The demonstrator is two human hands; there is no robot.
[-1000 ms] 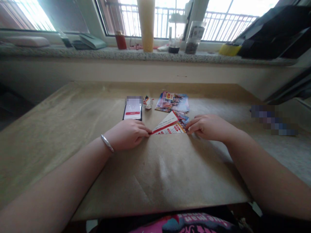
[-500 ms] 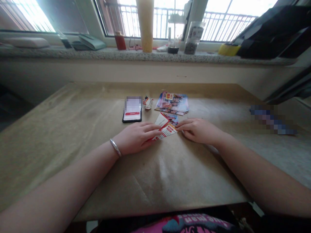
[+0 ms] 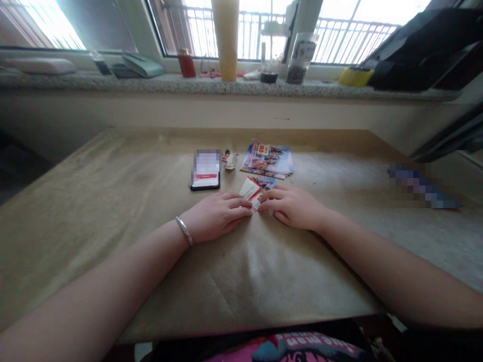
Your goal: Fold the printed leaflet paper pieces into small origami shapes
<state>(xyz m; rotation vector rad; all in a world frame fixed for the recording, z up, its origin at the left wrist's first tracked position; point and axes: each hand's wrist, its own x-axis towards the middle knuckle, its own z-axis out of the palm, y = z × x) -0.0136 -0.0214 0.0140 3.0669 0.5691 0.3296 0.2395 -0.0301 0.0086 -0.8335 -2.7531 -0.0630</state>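
A small folded flyer lies on the tan table, just in front of the middle of the person's body, and both hands press on it. It is glossy printed paper: the upturned flap is mostly white with red edging and red marks, and a strip of blue with coloured pictures shows at its far edge. Much of it is hidden under the fingers, so its full outline cannot be told, but what shows is a compact, angled shape with a crisp slanted fold. The left hand, with a silver bangle on the wrist, lies flat with its fingers stretched out close together, their tips resting on the near left part of the paper. The right hand meets it from the other side, fingers likewise extended and narrow, pressing down on the right edge. Just beyond the flyer sits a stack of flyers in the same colours, a phone to the left of it, and a small crumpled wrapper between the two.
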